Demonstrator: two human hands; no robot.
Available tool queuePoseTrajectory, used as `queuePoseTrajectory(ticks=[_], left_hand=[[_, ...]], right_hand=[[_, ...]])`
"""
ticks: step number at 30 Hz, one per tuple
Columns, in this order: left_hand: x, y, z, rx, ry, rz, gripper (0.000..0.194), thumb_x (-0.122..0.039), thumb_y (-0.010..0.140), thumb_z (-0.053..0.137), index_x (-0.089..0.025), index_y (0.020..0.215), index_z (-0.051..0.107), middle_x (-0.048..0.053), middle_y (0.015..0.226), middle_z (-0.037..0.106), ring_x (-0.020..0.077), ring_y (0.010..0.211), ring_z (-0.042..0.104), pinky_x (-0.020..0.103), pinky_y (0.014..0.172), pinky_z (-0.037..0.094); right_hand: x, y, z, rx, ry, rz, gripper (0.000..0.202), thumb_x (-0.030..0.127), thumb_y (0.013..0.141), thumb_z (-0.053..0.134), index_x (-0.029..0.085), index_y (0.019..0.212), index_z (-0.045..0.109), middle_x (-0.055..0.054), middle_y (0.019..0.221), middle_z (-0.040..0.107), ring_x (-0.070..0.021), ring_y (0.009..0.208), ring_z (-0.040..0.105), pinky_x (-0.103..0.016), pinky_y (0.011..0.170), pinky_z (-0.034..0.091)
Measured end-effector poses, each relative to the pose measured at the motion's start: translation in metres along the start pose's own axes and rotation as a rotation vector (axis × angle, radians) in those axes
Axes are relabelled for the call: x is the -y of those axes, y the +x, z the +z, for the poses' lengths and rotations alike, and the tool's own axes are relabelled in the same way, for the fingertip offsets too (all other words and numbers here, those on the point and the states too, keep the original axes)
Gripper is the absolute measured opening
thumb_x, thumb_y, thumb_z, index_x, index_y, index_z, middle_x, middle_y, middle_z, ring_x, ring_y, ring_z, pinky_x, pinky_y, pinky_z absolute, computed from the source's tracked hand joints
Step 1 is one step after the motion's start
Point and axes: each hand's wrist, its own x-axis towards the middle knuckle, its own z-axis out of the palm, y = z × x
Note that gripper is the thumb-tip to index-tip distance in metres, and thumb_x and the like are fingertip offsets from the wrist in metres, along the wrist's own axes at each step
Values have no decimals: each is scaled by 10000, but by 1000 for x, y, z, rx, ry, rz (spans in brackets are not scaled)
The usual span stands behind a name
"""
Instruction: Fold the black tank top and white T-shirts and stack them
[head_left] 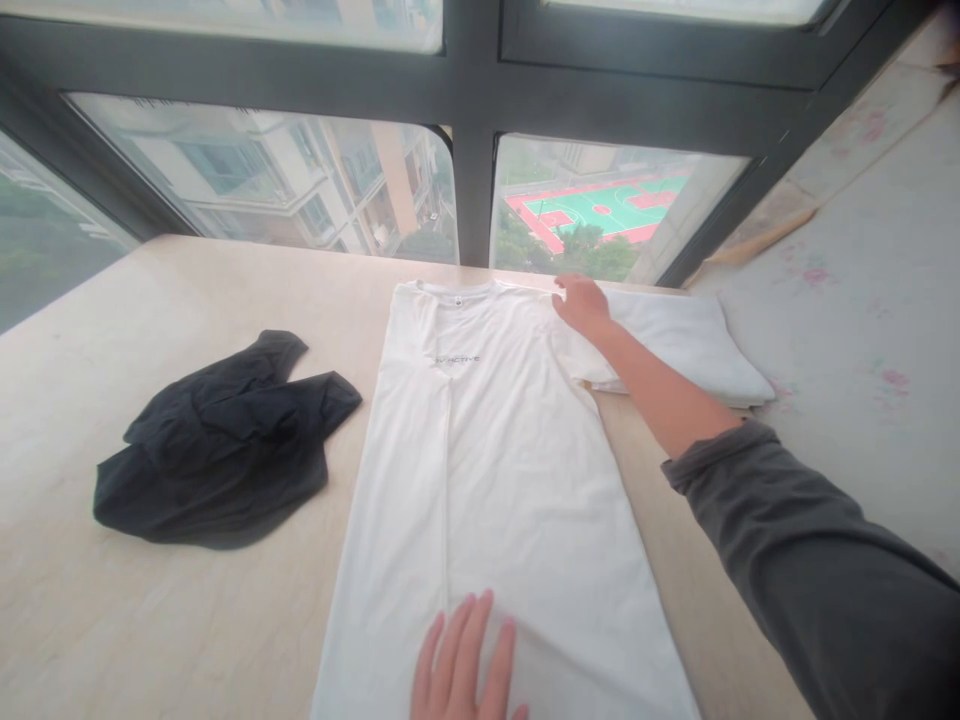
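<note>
A white T-shirt (525, 480) lies face up on the pale ledge, collar toward the window, with dark lettering across its chest. Its left side is folded inward, leaving a long straight edge down the front. My left hand (465, 665) rests flat on the lower part of the shirt, fingers spread. Up at the shirt's right shoulder, my right hand (583, 305) has its fingers curled on the cloth, seemingly pinching it. The right sleeve reaches out beneath my wrist, next to a folded white cloth (675, 335).
A crumpled black garment (232, 440) lies left of the shirt on the stone-like ledge (60, 400). Dark window frames (474, 150) border the far edge. A flower-patterned wall (862, 350) bounds the right side.
</note>
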Motion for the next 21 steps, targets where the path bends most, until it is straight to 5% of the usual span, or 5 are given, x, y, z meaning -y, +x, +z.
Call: queuePoseTrajectory(ticks=[4,9,13,16,21], left_hand=[[-89,37,34,-166,-197,-42,179,-188,833,533,-220,972,642,88,930,684,233,854,622,407,853,432],[-163,55,66,15,-184,77,101,-185,785,622,-212,881,606,9,567,495,179,529,466,324,569,314],[-182,46,84,53,-175,144,150,-213,786,633,-201,673,534,24,506,458,171,490,435,315,524,206],[-184,38,93,61,-204,176,258,-239,757,657,-194,579,476,32,492,439,169,506,442,310,527,176],[-182,39,94,31,-240,125,284,-287,703,675,-195,538,463,39,489,425,170,516,427,312,532,152]], right_hand=[[-54,-18,-43,29,-120,187,436,370,888,586,186,1282,610,-136,1212,662,-305,1109,602,-400,877,483],[-97,-42,-65,197,-182,337,514,569,816,646,161,1124,697,-151,1106,703,-291,1013,651,-352,794,480],[-103,-49,-66,343,-164,315,247,395,776,695,163,849,739,-99,878,727,-242,831,667,-293,684,454],[-99,-49,-70,317,-149,294,157,294,785,638,168,791,732,-70,778,709,-213,761,653,-271,642,433],[-86,-45,-74,283,-182,291,324,451,795,644,181,953,729,-113,921,728,-250,860,657,-308,698,460]])
